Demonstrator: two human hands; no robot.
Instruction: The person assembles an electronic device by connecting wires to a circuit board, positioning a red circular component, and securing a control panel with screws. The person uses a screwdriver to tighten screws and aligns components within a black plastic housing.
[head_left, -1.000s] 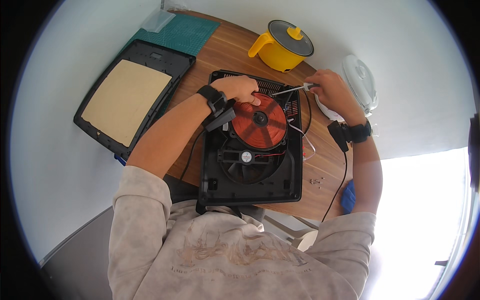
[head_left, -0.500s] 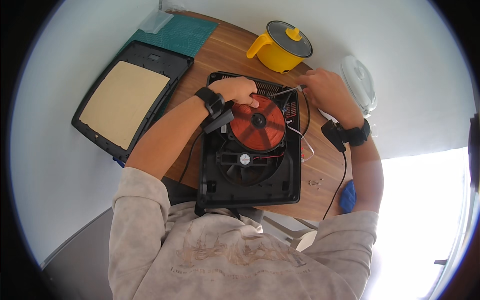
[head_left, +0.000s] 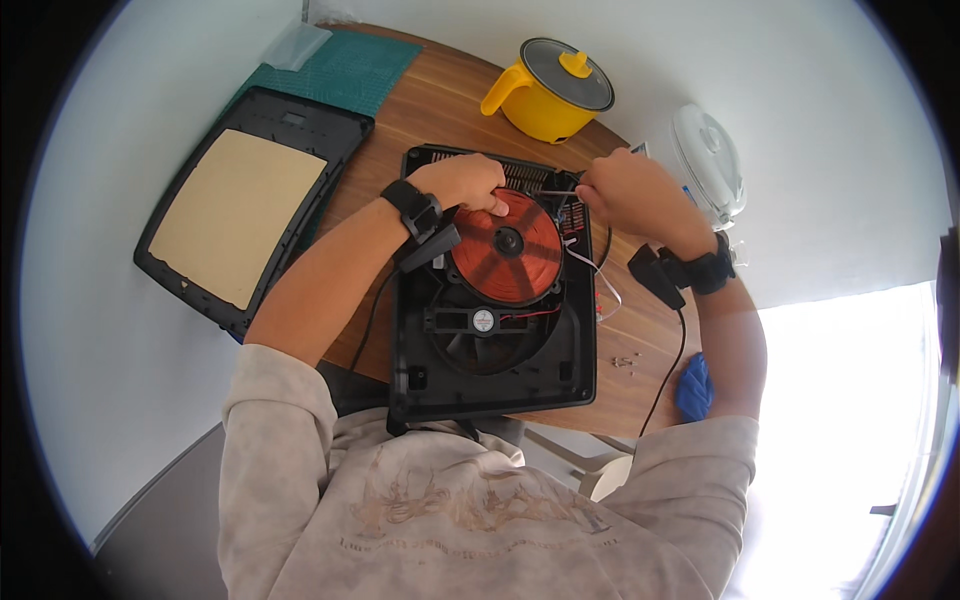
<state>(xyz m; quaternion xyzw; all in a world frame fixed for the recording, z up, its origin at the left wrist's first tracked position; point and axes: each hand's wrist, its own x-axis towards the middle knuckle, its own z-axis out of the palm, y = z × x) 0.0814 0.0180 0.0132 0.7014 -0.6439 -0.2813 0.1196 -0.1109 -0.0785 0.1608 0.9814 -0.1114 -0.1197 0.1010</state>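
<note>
An opened induction cooker base (head_left: 500, 392) lies in front of me, with a round copper-red coil (head_left: 525, 262) in its upper half and a black fan (head_left: 470, 350) below. My left hand (head_left: 465, 183) is closed on the coil's upper left rim, thumb on top; the fingers beneath are partly hidden. In my right hand (head_left: 630, 185) is a thin metal-shafted tool, seemingly a screwdriver (head_left: 557, 193). Its shaft points left over the base's top right part, just above the coil; its handle is covered by my fist. White wires (head_left: 605, 283) run from the coil's right side.
The cooker's top cover (head_left: 335, 150), with a beige panel, lies at the left by a green cutting mat (head_left: 375, 75). A yellow pot (head_left: 545, 110) stands at the back, a white lidded appliance (head_left: 710, 160) at right. Loose screws (head_left: 625, 362) and a blue cloth-like item (head_left: 694, 388) lie at right.
My right hand has moved slightly left and down, and the tool's shaft now lies more level. The left hand stays on the coil rim. The whole view has shifted a little.
</note>
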